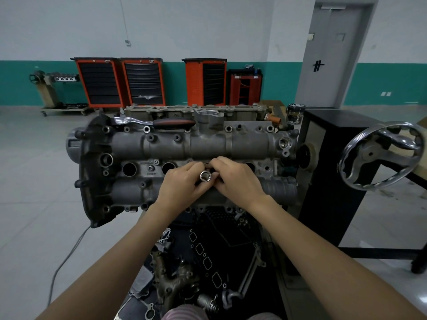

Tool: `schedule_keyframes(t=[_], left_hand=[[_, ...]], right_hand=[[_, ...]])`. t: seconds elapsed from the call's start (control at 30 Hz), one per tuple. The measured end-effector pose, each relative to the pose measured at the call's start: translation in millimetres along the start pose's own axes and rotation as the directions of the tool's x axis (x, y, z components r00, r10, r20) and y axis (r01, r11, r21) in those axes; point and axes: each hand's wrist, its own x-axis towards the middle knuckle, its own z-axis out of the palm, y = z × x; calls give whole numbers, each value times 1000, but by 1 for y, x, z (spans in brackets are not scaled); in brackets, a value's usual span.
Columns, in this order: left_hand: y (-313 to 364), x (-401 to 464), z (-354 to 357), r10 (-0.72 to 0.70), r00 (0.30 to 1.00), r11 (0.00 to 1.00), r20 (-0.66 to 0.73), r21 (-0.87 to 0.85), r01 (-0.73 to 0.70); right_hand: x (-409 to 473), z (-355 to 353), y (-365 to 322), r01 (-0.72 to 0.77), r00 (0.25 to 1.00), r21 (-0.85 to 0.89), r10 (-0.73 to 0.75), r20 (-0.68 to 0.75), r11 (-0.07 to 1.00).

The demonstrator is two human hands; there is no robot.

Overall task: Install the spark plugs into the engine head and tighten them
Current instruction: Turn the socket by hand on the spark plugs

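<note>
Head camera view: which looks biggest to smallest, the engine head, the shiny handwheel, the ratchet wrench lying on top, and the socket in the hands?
1. engine head
2. handwheel, though it sits nearer the camera's edge, so unsure in truth
3. ratchet wrench
4. socket

Against the back wall stand three orange tool cabinets with black drawers, two side by side and one apart, and just beside the last is a lower red cabinet; a grey door is at the right, and a beige stand on wheels is at the far left. A chrome handwheel is mounted on a black stand at the right. Below, a dark tray holds loose parts: a rusty manifold and a black gasket, and a grey cable lies on the floor.
</note>
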Motion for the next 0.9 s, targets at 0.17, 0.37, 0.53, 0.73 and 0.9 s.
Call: schedule_keyframes(t=[0.17,0.37,0.53,0.73,0.9], left_hand=[[1,0,1,25,1000,1000,15,-8,-24],[4,-2,-1,-33,995,998,98,-57,39],[4,-2,-1,-27,995,999,91,-34,30],[-1,-1,2,51,997,998,59,42,-54],[3,-1,0,5,997,1000,72,-10,-4]], right_hand=[[0,2,-1,9,998,56,-5,-61,998],[0,3,3,-46,999,38,47,-11,998],[-1,2,3,-6,1000,28,6,1,1000],[0,2,1,-21,999,55,23,-45,998],[-1,3,2,-24,1000,3,24,9,1000]])
